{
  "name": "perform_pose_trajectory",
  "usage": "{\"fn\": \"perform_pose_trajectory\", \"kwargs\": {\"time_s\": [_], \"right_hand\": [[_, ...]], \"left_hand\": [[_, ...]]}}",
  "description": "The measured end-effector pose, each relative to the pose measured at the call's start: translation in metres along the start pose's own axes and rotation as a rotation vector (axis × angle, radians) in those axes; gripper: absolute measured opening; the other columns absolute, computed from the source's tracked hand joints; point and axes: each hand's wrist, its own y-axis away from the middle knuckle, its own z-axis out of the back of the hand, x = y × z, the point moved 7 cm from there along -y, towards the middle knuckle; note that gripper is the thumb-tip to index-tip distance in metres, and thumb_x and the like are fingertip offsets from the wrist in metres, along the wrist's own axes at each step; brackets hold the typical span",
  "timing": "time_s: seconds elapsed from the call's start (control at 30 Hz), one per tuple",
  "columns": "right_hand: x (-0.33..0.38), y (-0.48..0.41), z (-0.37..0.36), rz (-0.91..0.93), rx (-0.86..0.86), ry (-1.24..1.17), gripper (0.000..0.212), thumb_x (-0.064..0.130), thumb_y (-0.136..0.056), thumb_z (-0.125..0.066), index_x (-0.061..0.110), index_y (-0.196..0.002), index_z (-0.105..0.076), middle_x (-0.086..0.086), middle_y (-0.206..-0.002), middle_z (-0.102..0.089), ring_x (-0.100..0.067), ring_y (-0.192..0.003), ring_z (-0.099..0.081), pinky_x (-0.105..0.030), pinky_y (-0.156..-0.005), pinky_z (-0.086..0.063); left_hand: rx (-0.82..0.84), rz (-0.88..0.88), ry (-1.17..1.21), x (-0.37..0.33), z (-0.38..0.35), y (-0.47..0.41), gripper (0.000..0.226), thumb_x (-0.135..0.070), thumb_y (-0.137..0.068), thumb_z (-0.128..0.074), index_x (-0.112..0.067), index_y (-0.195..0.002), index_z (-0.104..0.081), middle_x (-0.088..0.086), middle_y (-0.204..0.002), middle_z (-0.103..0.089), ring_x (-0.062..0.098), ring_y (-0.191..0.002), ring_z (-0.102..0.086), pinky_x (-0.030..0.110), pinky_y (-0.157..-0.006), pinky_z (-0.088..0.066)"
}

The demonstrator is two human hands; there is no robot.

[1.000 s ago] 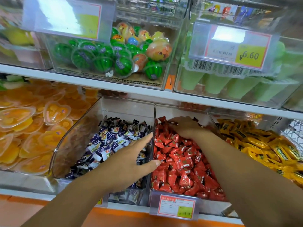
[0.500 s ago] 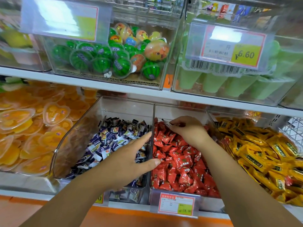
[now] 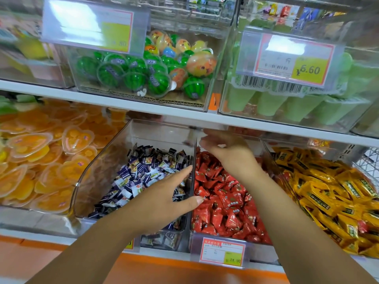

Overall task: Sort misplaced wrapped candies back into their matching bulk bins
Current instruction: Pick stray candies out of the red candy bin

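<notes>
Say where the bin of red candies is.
In the head view, the bin of red candies sits in the lower row, between the purple-and-white candies at left and the yellow candies at right.

Two hands: left hand [image 3: 162,201], right hand [image 3: 229,154]. Three clear candy bins side by side: purple bin [image 3: 98,177], red bin [image 3: 260,255], yellow bin [image 3: 287,143].

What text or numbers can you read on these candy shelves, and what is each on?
"¥6.60": yellow patch of the upper right red-bordered white price tag.
"¥24.90", faint: lower red-bordered white price tag, under the red wrapped candies.
Unreadable: glare-washed upper left price tag; wrapper print and barcode digits, too small.
</notes>
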Motion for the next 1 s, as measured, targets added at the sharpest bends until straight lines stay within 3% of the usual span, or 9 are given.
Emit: {"fn": "perform_pose_trajectory", "kwargs": {"time_s": [0.07,0.13,0.23,0.3,0.33,0.47,0.63,0.8,1.0], "right_hand": [[-0.016,-0.007,0.004,-0.069,0.094,0.220,0.034,0.031,-0.095,-0.057,0.029,-0.129,-0.058,0.008,-0.125,-0.062,-0.007,-0.111,-0.059,-0.017,-0.084,-0.044],[-0.037,-0.011,0.036,-0.171,0.003,0.458,0.034,0.022,-0.102,-0.042,0.023,-0.134,-0.054,0.000,-0.141,-0.051,-0.020,-0.123,-0.051,-0.022,-0.091,-0.036],[-0.066,-0.010,0.076,-0.286,-0.193,0.416,0.032,0.013,-0.100,-0.041,0.018,-0.124,-0.063,-0.006,-0.132,-0.059,-0.023,-0.105,-0.058,-0.022,-0.073,-0.040],[-0.078,-0.016,0.074,-0.327,-0.158,0.440,0.034,0.012,-0.100,-0.041,0.021,-0.126,-0.062,-0.002,-0.136,-0.056,-0.015,-0.085,-0.058,-0.017,-0.056,-0.038],[-0.083,-0.021,0.069,-0.345,-0.115,0.433,0.036,0.011,-0.100,-0.041,0.022,-0.128,-0.060,-0.002,-0.139,-0.054,-0.013,-0.085,-0.058,-0.014,-0.053,-0.036],[-0.095,-0.038,0.051,-0.329,0.100,0.524,0.039,0.012,-0.097,-0.049,0.026,-0.134,-0.053,-0.003,-0.147,-0.044,-0.021,-0.125,-0.048,-0.016,-0.085,-0.034],[-0.101,-0.053,0.028,-0.243,0.483,0.804,0.050,0.008,-0.094,-0.053,0.024,-0.141,-0.046,-0.001,-0.150,-0.040,-0.019,-0.130,-0.044,-0.023,-0.105,-0.035],[-0.102,-0.062,0.021,-0.202,0.573,0.912,0.043,0.010,-0.091,-0.053,0.026,-0.131,-0.057,0.001,-0.139,-0.052,-0.016,-0.124,-0.049,-0.022,-0.098,-0.036],[-0.097,-0.058,0.025,-0.163,0.518,0.754,0.027,0.011,-0.088,-0.061,0.021,-0.112,-0.070,0.002,-0.116,-0.066,-0.013,-0.103,-0.056,-0.025,-0.091,-0.042]], "left_hand": [[-0.001,-0.001,-0.003,0.001,0.000,-0.001,0.084,-0.081,-0.065,-0.046,-0.070,-0.135,-0.001,-0.032,-0.154,-0.014,-0.005,-0.142,-0.018,0.039,-0.118,-0.024],[0.003,-0.007,-0.008,0.001,0.000,-0.002,0.084,-0.080,-0.066,-0.046,-0.069,-0.136,-0.001,-0.033,-0.153,-0.014,-0.005,-0.142,-0.018,0.039,-0.118,-0.025],[0.004,-0.018,-0.001,0.002,0.001,-0.003,0.084,-0.080,-0.066,-0.047,-0.070,-0.135,-0.001,-0.034,-0.153,-0.015,-0.006,-0.141,-0.020,0.038,-0.117,-0.026],[0.018,-0.024,0.020,0.003,0.000,-0.004,0.083,-0.078,-0.068,-0.049,-0.070,-0.136,-0.001,-0.035,-0.152,-0.014,-0.007,-0.140,-0.021,0.038,-0.117,-0.026],[0.022,-0.027,0.024,0.003,0.000,-0.005,0.083,-0.077,-0.069,-0.050,-0.070,-0.136,-0.001,-0.036,-0.152,-0.014,-0.007,-0.140,-0.021,0.038,-0.117,-0.026],[0.024,-0.039,0.027,0.003,0.000,-0.007,0.084,-0.079,-0.066,-0.050,-0.072,-0.134,-0.001,-0.038,-0.150,-0.014,-0.008,-0.139,-0.023,0.037,-0.117,-0.026],[0.023,-0.043,0.061,0.003,0.000,-0.006,0.084,-0.083,-0.061,-0.049,-0.076,-0.130,-0.001,-0.038,-0.150,-0.016,-0.010,-0.138,-0.023,0.038,-0.117,-0.026],[0.025,-0.044,0.036,0.003,-0.002,-0.005,0.083,-0.076,-0.069,-0.049,-0.072,-0.134,0.002,-0.037,-0.151,-0.015,-0.010,-0.138,-0.022,0.035,-0.116,-0.025],[0.036,-0.044,0.087,0.004,-0.001,-0.008,0.086,-0.080,-0.062,-0.051,-0.075,-0.132,-0.001,-0.039,-0.149,-0.019,-0.010,-0.137,-0.024,0.039,-0.117,-0.026]]}}
